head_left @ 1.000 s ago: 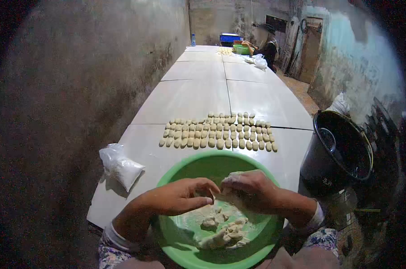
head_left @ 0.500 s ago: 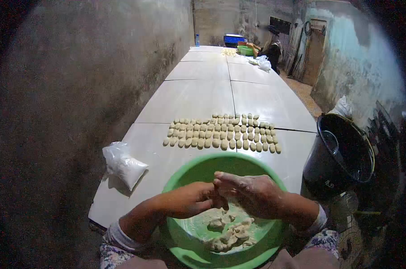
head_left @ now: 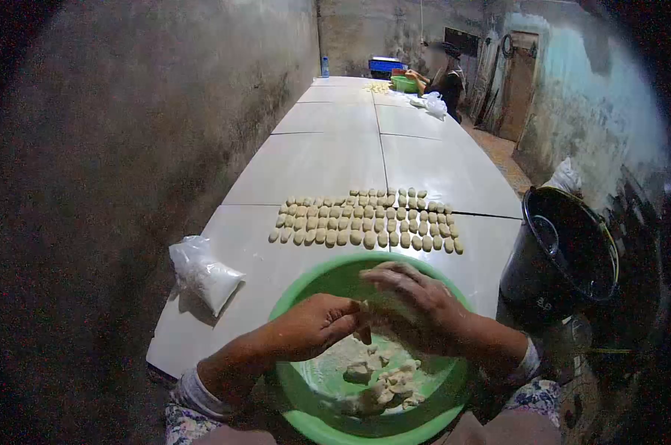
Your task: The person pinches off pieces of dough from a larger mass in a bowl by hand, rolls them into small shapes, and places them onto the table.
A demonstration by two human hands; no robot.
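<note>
Over a green basin (head_left: 294,411), my left hand (head_left: 322,324) pinches a small pale piece of dough (head_left: 364,305), mostly hidden by the fingers. My right hand (head_left: 424,300), dusted with flour, is held just right of it with fingers stretched out and palm turned inward. Whether its palm touches the dough cannot be seen. Below both hands, loose dough lumps (head_left: 396,386) lie in white flour at the bottom of the basin. Beyond the rim, rows of small oval dough pieces (head_left: 356,222) are laid out on the white tiled table (head_left: 313,159).
A plastic bag of white powder (head_left: 209,274) lies on the table's left side. A dark bucket (head_left: 532,271) stands off the right edge. At the far end, another person (head_left: 446,81) works by a green basin (head_left: 404,84), near a blue crate (head_left: 385,67) and white bags (head_left: 432,105).
My right hand has tilted up and away from the left, its fingers now raised. The left fingers have drawn apart from it, so the small piece shows at their tips.
</note>
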